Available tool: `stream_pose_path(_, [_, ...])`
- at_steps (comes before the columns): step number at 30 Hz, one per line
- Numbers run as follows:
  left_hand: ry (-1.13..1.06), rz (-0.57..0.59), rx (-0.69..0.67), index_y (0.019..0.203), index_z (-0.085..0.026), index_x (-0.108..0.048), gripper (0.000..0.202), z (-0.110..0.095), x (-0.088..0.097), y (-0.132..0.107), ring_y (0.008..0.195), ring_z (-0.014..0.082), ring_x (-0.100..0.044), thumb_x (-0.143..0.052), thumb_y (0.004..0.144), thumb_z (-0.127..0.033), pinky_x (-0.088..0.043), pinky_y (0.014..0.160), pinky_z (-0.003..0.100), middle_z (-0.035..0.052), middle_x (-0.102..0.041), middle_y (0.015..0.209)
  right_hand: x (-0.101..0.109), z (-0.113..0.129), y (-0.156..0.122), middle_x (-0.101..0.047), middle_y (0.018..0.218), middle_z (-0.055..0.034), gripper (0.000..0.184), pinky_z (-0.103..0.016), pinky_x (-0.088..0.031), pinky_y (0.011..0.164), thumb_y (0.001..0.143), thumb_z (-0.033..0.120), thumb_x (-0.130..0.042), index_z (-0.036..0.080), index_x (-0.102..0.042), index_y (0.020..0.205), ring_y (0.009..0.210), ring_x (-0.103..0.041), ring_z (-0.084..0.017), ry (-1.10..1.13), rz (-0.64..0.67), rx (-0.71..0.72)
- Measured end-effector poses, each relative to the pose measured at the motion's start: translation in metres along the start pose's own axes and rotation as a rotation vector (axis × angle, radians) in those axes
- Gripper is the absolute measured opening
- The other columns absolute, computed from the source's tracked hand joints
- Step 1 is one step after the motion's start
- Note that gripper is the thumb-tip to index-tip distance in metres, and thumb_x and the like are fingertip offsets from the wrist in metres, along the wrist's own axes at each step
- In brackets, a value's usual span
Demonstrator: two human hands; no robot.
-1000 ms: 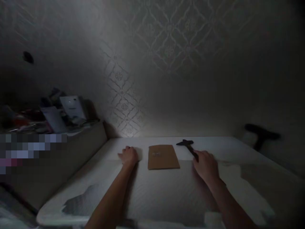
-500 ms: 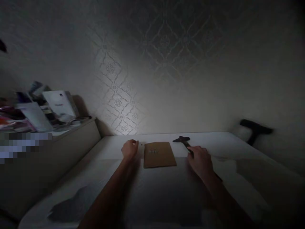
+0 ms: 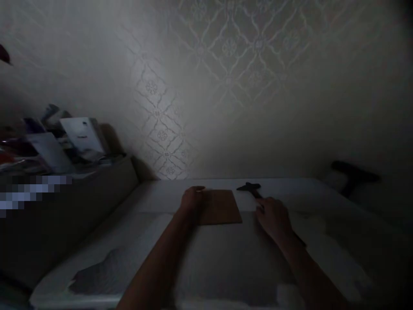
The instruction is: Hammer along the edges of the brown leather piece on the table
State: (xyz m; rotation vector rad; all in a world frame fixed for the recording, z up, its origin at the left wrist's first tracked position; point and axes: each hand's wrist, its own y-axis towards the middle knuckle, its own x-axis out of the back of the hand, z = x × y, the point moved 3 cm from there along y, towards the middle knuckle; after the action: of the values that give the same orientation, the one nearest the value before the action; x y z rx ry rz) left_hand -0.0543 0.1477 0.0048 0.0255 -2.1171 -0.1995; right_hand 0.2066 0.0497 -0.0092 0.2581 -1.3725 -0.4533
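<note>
A flat brown board (image 3: 222, 209) lies on the white table. My left hand (image 3: 192, 200) is over its left edge, fingers curled together; whatever may be between them is hidden. That hand also covers the part of the board where small shiny pieces showed earlier. On the right, my right hand (image 3: 274, 217) is wrapped round the handle of a hammer (image 3: 250, 187). The hammer's dark head rests low over the table, just beyond the board's far right corner, apart from it.
A cabinet (image 3: 106, 189) at the left carries a white box (image 3: 84, 135) and other clutter. A patterned wall (image 3: 226, 107) rises behind the white table (image 3: 148, 196). The hammer throws a shadow (image 3: 353, 174) at the right. A grey sheet (image 3: 100, 273) lies near front left.
My left hand has moved right, from beside the board to over its left edge, covering the small shiny pieces. My right hand keeps its hold on the hammer. The scene is dimmer.
</note>
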Motion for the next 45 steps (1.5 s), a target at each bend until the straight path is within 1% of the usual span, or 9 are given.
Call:
stream_pose_path(5, [0.148,0.184,-0.262,0.103,-0.024,-0.074,0.028,-0.029,-0.014,0.01,0.104,0.0197,-0.065,-0.05,0.088,-0.022,-0.047,0.09,0.026,0.0051,-0.072,0.112,0.001,0.001,-0.001,-0.068,0.104,-0.0092,0.029,-0.032,-0.04,0.084,0.088,0.017,-0.049,0.018,-0.069,0.109,0.099,-0.057,-0.023,0.002,0.01,-0.001])
stream_pose_path(8, [0.267,0.211,-0.247,0.093,-0.021,-0.075,0.025,-0.033,-0.019,0.019,0.096,0.022,-0.067,-0.052,0.083,-0.017,-0.049,0.084,0.028,0.008,-0.074,0.1,0.001,0.002,-0.001,-0.068,0.105,-0.0087,0.029,-0.032,-0.04,0.084,0.088,0.017,-0.049,0.018,-0.069,0.109,0.1,-0.057,-0.022,0.003,0.006,0.003])
stream_pose_path(18, [0.271,0.163,-0.132,0.096,-0.017,-0.073,0.022,-0.035,-0.016,0.025,0.097,0.0228,-0.067,-0.058,0.08,-0.019,-0.05,0.083,0.028,0.0106,-0.073,0.102,0.002,0.003,-0.001,-0.068,0.106,-0.0084,0.03,-0.032,-0.04,0.083,0.088,0.017,-0.049,0.019,-0.069,0.11,0.1,-0.057,-0.023,0.009,0.031,0.01])
stream_pose_path(21, [0.149,0.122,-0.096,0.097,-0.017,-0.073,0.021,-0.036,-0.012,0.018,0.093,0.0202,-0.068,-0.059,0.083,-0.023,-0.05,0.079,0.025,0.0085,-0.074,0.098,0.003,0.003,0.0,-0.069,0.104,-0.0085,0.03,-0.032,-0.039,0.083,0.088,0.017,-0.048,0.019,-0.069,0.11,0.099,-0.057,-0.023,0.003,0.032,0.008])
stream_pose_path(25, [-0.266,0.001,0.015,0.085,-0.014,-0.072,0.014,-0.034,-0.005,0.004,0.083,0.0184,-0.069,-0.062,0.081,-0.023,-0.051,0.071,0.023,0.007,-0.074,0.087,0.004,0.005,0.0,-0.069,0.104,-0.0093,0.031,-0.032,-0.04,0.082,0.088,0.016,-0.048,0.019,-0.07,0.11,0.099,-0.058,-0.023,-0.006,0.043,0.011])
stream_pose_path(29, [-0.451,0.004,-0.008,0.11,-0.013,-0.068,0.03,-0.039,-0.004,-0.011,0.078,0.0164,-0.069,-0.062,0.08,-0.017,-0.052,0.067,0.022,0.0063,-0.075,0.087,0.003,0.003,-0.001,-0.069,0.103,-0.0095,0.032,-0.033,-0.04,0.082,0.088,0.017,-0.047,0.017,-0.069,0.111,0.098,-0.058,-0.024,-0.009,0.039,0.015])
stream_pose_path(31, [-0.421,0.025,-0.044,0.115,-0.015,-0.067,0.035,-0.043,-0.005,-0.017,0.079,0.0158,-0.069,-0.06,0.081,-0.014,-0.052,0.069,0.022,0.0057,-0.075,0.09,0.002,0.002,-0.001,-0.07,0.102,-0.0087,0.032,-0.032,-0.04,0.082,0.088,0.017,-0.047,0.018,-0.07,0.11,0.097,-0.058,-0.024,-0.011,0.037,0.019])
stream_pose_path(36, [-0.234,0.045,-0.079,0.097,-0.017,-0.075,0.022,-0.046,-0.011,-0.022,0.087,0.0174,-0.068,-0.058,0.082,-0.016,-0.051,0.078,0.023,0.0052,-0.075,0.094,0.0,-0.001,-0.001,-0.07,0.101,-0.0085,0.031,-0.032,-0.04,0.081,0.087,0.017,-0.048,0.019,-0.071,0.108,0.096,-0.058,-0.023,-0.022,0.032,0.026])
stream_pose_path(45, [0.041,0.104,-0.141,0.1,-0.022,-0.076,0.025,-0.045,-0.019,-0.025,0.094,0.021,-0.067,-0.06,0.081,-0.022,-0.048,0.086,0.027,0.0063,-0.074,0.103,0.0,-0.002,0.0,-0.07,0.101,-0.0083,0.031,-0.032,-0.04,0.079,0.086,0.017,-0.05,0.02,-0.071,0.108,0.095,-0.058,-0.024,-0.018,0.044,0.009])
